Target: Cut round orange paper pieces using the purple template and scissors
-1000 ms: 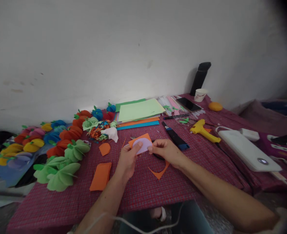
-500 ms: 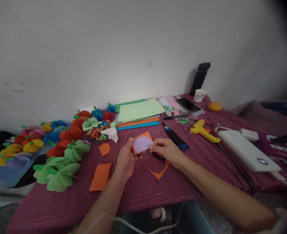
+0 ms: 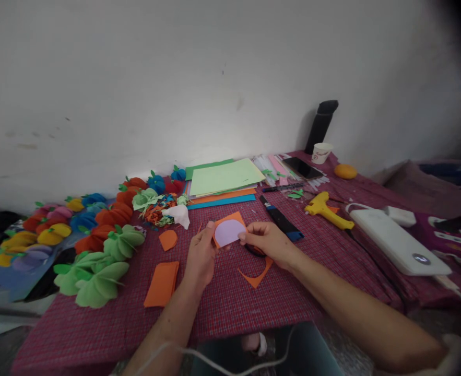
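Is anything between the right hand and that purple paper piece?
Nothing visible: the right hand holds the purple piece at its right end. The left hand grips the orange paper beneath it.

Craft wkspc | chkd tblcloth [image 3: 230, 308] | col. paper stack [image 3: 226, 177] | yel. glue gun [image 3: 328, 212] | paper orns. [image 3: 115, 214]

Smooth, matt lilac paper cutout [image 3: 227, 232]
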A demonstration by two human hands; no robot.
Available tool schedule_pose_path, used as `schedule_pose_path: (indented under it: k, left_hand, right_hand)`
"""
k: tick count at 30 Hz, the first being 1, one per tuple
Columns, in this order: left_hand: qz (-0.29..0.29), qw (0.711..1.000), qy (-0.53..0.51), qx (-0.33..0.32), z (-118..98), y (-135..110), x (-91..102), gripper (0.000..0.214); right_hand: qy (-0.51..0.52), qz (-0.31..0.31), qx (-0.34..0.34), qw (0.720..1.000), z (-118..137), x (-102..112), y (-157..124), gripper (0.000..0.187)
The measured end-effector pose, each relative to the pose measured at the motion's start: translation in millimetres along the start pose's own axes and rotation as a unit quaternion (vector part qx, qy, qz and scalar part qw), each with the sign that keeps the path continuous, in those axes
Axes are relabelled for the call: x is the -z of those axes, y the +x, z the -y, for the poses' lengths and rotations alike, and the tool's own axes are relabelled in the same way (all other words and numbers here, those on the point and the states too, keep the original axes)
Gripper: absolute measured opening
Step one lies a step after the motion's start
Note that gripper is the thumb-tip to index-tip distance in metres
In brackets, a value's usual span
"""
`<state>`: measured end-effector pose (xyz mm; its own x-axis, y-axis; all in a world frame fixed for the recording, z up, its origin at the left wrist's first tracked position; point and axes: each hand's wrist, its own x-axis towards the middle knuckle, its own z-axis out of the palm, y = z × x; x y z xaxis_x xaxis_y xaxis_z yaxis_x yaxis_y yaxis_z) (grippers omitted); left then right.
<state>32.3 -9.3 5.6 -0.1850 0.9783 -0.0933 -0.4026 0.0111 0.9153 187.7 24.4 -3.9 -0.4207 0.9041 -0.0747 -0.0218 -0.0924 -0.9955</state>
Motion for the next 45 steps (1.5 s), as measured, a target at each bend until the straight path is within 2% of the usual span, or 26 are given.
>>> schedule_pose_path:
  k: [7, 11, 18, 25, 29, 32, 36, 40, 45]
  left_hand:
    - [0.005, 0.999, 0.038, 0.005, 3, 1, 0.7, 0.025]
    - [-0.015, 0.997, 0.077, 0.006, 6, 3, 3.5, 0.026]
    - [-0.002, 0.995, 0.097, 0.024, 11, 4, 4.6, 0.026]
    - [0.015, 0.997, 0.064, 0.034, 12, 5, 4.7, 0.023]
    - [0.007, 0.999, 0.029, 0.029, 9, 5, 3.0, 0.021]
    - [-0.002, 0.999, 0.032, 0.032, 9, 5, 2.6, 0.021]
    - [0.009, 0.999, 0.04, 0.026, 12, 4, 2.0, 0.019]
    - [0.021, 0.998, 0.043, 0.033, 15, 1, -0.3, 0.02]
    - [0.003, 0.998, 0.044, 0.053, 15, -1, -3.0, 0.021]
  right_hand:
    - [-0.003, 0.0, 0.007, 1.0, -1, 0, 0, 0.025]
    - [-0.001, 0.004, 0.006, 1.0, -1, 0, 0, 0.025]
    - [-0.04, -0.002, 0.02, 0.999, -6, -1, 0, 0.026]
    - [-0.027, 0.02, 0.014, 0.999, -1, -1, -1, 0.026]
    - [0.003, -0.006, -0.002, 1.0, 3, -1, -1, 0.035]
    - [0.011, -0.008, -0.002, 1.0, 4, -1, -1, 0.033]
    - [-0.009, 0.004, 0.007, 1.0, 2, -3, -1, 0.029]
    - [-0.032, -0.009, 0.027, 0.999, -6, -3, 3, 0.029]
    - [-0.058, -0.015, 0.047, 0.997, -12, -1, 4, 0.029]
